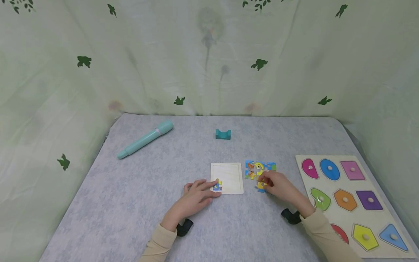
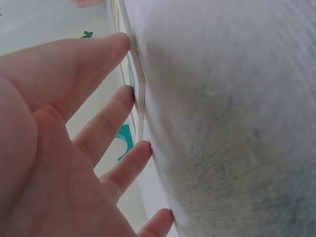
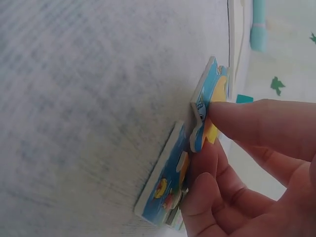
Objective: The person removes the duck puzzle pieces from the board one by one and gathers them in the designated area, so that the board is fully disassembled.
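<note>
A shallow square puzzle tray [image 1: 232, 178] lies on the table with one jigsaw piece [image 1: 217, 186] in its near left corner. My left hand [image 1: 195, 199] is spread at that corner; in the left wrist view its thumb and index fingertip touch the tray's edge [image 2: 140, 98], while the other fingertips rest on or near the table. Right of the tray, my right hand [image 1: 282, 186] pinches a blue and yellow jigsaw piece [image 3: 206, 106] between thumb and fingers, tilted up in the right wrist view. Close by are more joined-looking pieces [image 1: 250, 166], partly hidden by the hand.
A peg board [image 1: 330, 193] with coloured shapes lies at the right, under the right forearm. Towards the back stand a teal cradle-shaped block [image 1: 223, 135] and, further left, a long mint-green pen-shaped object [image 1: 144, 141]. A pale curtain [image 1: 157, 65] surrounds the table.
</note>
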The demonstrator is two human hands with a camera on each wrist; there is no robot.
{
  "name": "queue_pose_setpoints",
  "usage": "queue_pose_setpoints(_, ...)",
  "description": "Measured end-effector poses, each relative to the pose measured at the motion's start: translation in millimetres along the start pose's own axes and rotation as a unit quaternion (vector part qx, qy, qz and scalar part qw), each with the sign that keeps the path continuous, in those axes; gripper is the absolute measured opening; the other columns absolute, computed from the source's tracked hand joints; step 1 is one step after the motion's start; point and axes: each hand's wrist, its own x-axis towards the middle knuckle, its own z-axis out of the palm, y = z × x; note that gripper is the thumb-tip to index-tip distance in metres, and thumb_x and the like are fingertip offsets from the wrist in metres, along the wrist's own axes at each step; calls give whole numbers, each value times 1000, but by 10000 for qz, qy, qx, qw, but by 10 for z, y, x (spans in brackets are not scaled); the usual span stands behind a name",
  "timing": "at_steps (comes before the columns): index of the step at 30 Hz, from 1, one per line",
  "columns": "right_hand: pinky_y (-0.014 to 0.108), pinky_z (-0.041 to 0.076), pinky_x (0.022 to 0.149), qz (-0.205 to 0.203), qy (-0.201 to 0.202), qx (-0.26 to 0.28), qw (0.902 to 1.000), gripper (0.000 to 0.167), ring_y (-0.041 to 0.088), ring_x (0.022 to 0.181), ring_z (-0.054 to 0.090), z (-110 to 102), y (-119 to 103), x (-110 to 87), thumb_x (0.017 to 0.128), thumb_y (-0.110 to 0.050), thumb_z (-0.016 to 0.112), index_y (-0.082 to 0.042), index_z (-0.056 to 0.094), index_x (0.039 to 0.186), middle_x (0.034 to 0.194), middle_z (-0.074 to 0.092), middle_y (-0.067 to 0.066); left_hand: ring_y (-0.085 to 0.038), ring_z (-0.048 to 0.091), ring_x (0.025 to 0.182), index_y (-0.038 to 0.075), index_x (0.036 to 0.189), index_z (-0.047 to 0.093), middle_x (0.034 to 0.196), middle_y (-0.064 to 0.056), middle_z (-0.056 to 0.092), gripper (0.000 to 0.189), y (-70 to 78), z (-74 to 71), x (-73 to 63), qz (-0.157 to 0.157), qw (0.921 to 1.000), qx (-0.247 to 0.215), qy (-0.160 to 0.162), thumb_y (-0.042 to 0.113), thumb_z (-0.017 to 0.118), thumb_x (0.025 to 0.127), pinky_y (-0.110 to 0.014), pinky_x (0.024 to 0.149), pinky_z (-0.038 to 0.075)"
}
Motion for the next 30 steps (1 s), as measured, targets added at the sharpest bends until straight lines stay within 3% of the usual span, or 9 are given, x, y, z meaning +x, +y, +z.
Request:
queue_pose_setpoints(9, 28, 44, 63, -282, -7, -264, 9993, 20, 15, 73, 47, 1, -14, -10, 79, 6, 71, -8, 65, 91, 80, 50, 0, -38, 24, 135, 20, 128, 64, 150, -4, 37, 31, 0, 23, -1, -86, 9999, -73, 9, 18, 54, 99, -64, 98, 14)
queue_pose_setpoints(21, 27, 42, 62, -355, -56, -493, 9981, 20, 14, 72, 46, 4, -107, 23, 79, 5, 71, -10, 65, 90, 79, 49, -2, -39, 22, 136, 20, 127, 65, 150, -6, 36, 31, 23, 35, 0, -110, 9998, -120, 103, 17, 55, 98, -63, 98, 14)
queue_pose_setpoints(26, 28, 45, 65, -886, 68, 98, 9960, 19, 13, 74, 49, 76, -173, 113, 80, 8, 67, -6, 64, 91, 81, 55, -2, -42, 20, 136, 25, 127, 64, 152, -8, 32, 31, 22, 37, -20, -256, 9995, 10, 158, 20, 56, 98, -65, 97, 13)
queue_pose_setpoints(30, 28, 47, 69, -1130, -157, 618, 9915, 19, 14, 78, 52, 171, -337, 230, 81, 9, 63, -2, 64, 96, 87, 59, 3, -44, 20, 135, 28, 128, 64, 152, -9, 31, 32, 17, 24, -39, -338, 9991, 165, 185, 20, 57, 97, -67, 96, 14)
